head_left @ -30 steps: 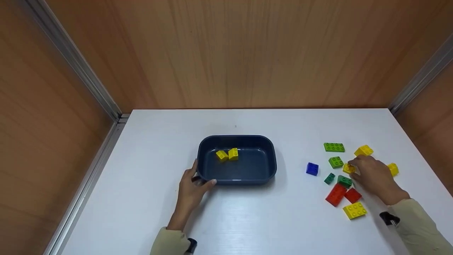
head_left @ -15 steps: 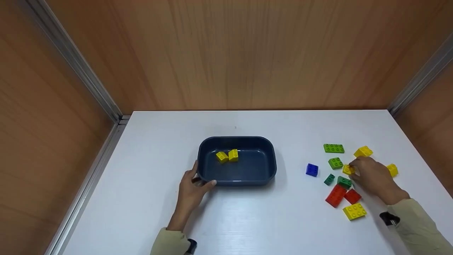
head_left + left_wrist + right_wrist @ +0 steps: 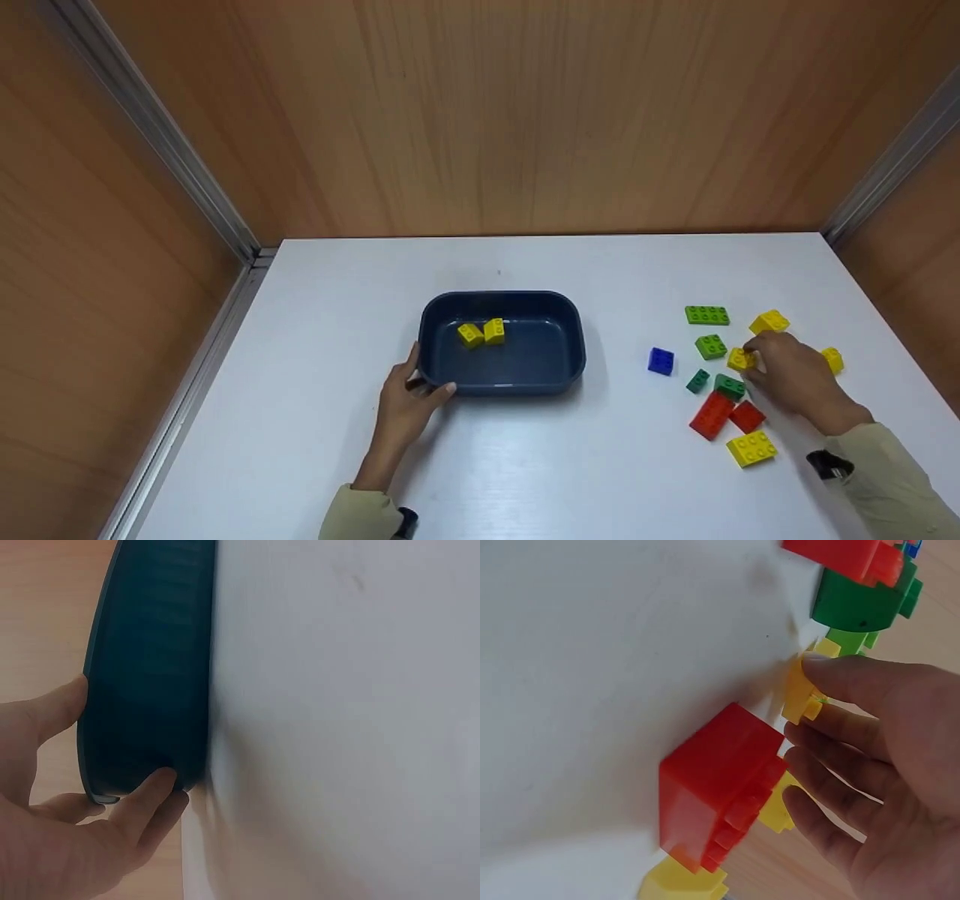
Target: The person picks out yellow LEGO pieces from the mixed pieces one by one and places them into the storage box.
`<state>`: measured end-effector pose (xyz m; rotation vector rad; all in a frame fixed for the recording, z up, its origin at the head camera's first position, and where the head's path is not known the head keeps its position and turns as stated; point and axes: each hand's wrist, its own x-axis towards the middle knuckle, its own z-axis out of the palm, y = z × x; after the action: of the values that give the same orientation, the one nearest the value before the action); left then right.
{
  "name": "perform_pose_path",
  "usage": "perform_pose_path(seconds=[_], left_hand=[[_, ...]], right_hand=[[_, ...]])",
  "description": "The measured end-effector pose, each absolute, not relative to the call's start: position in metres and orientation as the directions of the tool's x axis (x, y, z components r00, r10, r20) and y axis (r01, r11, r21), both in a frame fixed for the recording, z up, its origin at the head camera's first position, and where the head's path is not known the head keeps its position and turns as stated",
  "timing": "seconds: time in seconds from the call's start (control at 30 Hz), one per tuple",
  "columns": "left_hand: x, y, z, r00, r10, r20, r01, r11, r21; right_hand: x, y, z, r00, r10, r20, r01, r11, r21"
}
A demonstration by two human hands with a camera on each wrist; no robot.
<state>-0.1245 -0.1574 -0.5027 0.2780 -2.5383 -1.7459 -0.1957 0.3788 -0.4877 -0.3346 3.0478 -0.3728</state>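
Observation:
A dark blue tray [image 3: 517, 384] stands on the white table, with two small yellow bricks [image 3: 493, 331] in its left half. My left hand [image 3: 403, 405] grips the tray's near left corner, thumb on the near side and fingers along the left end. In the left wrist view, fingertips [image 3: 161, 784] touch the tray wall [image 3: 150, 675]. Over to the right, my right hand [image 3: 799, 375] pinches a yellow brick [image 3: 739, 359] between thumb and index finger. The right wrist view has this yellow brick [image 3: 798, 694] at the thumb tip, partly covered; the other fingers hold nothing.
Around the right hand lie green bricks [image 3: 706, 315], a blue brick [image 3: 661, 361], a long red brick [image 3: 712, 415], a smaller red brick [image 3: 747, 416] and further yellow bricks [image 3: 752, 448]. A wooden panel [image 3: 525, 120] rises behind the table, with more panels at both sides.
The yellow brick at the right fingertips has shifted very slightly to the right. Both hands and the tray otherwise stay nearly in place; the head view has tilted up a little.

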Motion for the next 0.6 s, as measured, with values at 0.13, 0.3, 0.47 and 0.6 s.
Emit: perform_pose_path(seconds=[0.13, 0.3, 0.47, 0.6], left_hand=[[-0.125, -0.159, -0.503, -0.984, -0.168, -0.065, -0.120, 0.344, 0.931], [-0.126, -0.158, -0.503, -0.983, -0.169, -0.067, -0.121, 0.339, 0.933], [-0.126, -0.157, -0.502, -0.982, -0.175, -0.072, -0.130, 0.346, 0.929], [-0.126, -0.157, -0.501, -0.981, -0.176, -0.081, -0.140, 0.353, 0.925]], right_hand=[[-0.195, 0.376, -0.482, -0.972, -0.230, 0.039, -0.233, 0.947, -0.219], [-0.194, 0.368, -0.475, -0.961, -0.249, 0.118, -0.268, 0.945, -0.190], [-0.194, 0.357, -0.467, -0.954, -0.261, 0.147, -0.286, 0.941, -0.182], [-0.194, 0.350, -0.460, -0.945, -0.277, 0.173, -0.307, 0.935, -0.179]])
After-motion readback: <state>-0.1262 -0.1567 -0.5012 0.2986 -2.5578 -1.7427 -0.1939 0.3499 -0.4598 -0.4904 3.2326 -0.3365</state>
